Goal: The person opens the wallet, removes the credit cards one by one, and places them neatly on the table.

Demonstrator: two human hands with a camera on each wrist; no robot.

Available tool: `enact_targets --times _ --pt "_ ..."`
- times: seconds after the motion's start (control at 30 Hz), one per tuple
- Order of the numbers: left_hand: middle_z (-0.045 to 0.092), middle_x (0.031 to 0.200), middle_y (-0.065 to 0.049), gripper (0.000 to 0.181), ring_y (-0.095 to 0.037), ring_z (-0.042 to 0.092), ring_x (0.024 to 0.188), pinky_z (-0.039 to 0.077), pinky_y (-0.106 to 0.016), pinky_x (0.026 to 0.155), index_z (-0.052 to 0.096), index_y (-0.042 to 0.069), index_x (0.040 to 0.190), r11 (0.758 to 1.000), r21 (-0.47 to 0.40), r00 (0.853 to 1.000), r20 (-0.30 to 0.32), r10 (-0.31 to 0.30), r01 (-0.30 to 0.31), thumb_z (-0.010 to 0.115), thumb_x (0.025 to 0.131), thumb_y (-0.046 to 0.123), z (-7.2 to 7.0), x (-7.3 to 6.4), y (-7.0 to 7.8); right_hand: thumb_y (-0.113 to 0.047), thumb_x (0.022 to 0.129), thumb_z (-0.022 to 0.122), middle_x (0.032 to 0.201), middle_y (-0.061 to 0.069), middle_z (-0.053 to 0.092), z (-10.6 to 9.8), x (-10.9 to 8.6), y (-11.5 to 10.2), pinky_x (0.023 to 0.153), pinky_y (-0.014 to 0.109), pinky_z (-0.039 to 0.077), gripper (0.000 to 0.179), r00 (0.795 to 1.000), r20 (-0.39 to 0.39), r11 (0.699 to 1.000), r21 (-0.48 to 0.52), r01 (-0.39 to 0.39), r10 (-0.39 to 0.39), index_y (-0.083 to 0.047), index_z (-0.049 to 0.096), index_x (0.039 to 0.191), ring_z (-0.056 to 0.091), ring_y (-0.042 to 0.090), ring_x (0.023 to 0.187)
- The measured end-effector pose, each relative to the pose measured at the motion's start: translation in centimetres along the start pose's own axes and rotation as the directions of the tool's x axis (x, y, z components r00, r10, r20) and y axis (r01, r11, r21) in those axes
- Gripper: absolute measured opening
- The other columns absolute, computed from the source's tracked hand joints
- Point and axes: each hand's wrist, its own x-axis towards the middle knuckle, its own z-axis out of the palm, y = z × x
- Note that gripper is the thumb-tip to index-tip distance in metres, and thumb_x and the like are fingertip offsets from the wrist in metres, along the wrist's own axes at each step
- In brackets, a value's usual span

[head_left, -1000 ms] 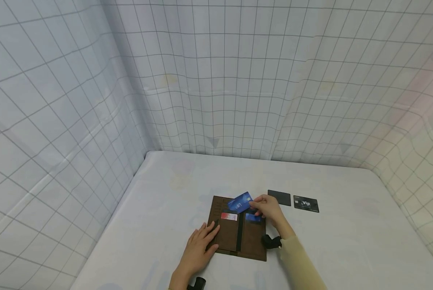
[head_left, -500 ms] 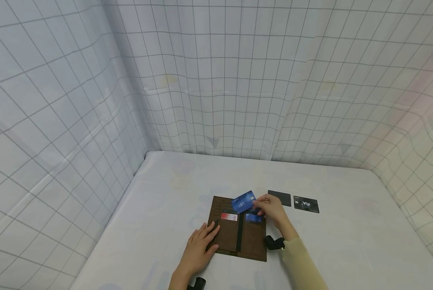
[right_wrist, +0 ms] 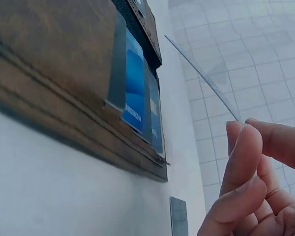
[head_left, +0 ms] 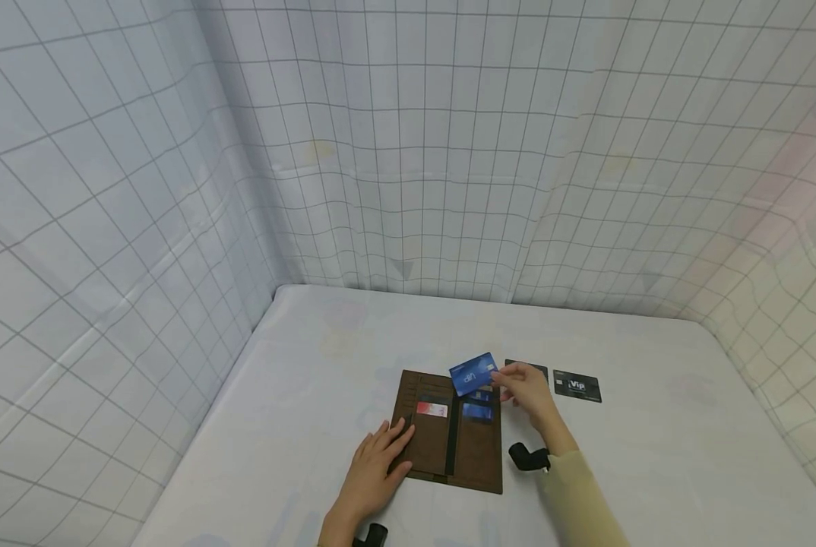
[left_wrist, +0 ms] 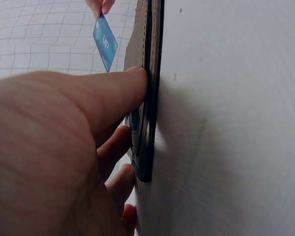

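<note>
A brown wallet [head_left: 425, 444] lies unfolded on the white table, with a red-and-white card [head_left: 431, 409] in a left pocket and blue cards [head_left: 477, 412] in the right pockets. My left hand [head_left: 374, 463] rests on the wallet's left edge, fingers spread; its thumb lies on the edge in the left wrist view. Above the wallet's far right corner, my right hand [head_left: 527, 395] pinches a blue VIP card [head_left: 472, 374] by one corner between thumb and fingers. The right wrist view shows that card edge-on, raised off the wallet, with my fingertips [right_wrist: 248, 140] at its end.
A black Vip card [head_left: 577, 385] lies on the table right of the wallet. Another dark card [head_left: 541, 370] lies beside it, partly hidden behind my right hand. White gridded curtains [head_left: 408, 152] hang around the table [head_left: 298, 380].
My right hand has moved right and slightly away with the blue VIP card, uncovering more of the wallet's right pockets. The left hand has stayed in place.
</note>
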Motion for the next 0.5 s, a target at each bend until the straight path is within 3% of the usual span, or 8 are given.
enact_targets --times 0.5 --pt "0.041 0.144 -0.014 0.050 -0.039 0.029 0.134 0.021 -0.061 0.105 0.049 0.009 0.140 1.000 0.003 0.999 -0.029 0.028 -0.028 0.060 0.093 0.023 -0.1 0.1 0.1 -0.025 0.087 0.070 0.084 0.006 0.071 -5.3 -0.2 -0.8 0.050 0.024 0.042 0.029 0.994 -0.105 1.000 0.009 0.009 -0.008 -0.001 0.061 0.099 0.058 0.014 0.057"
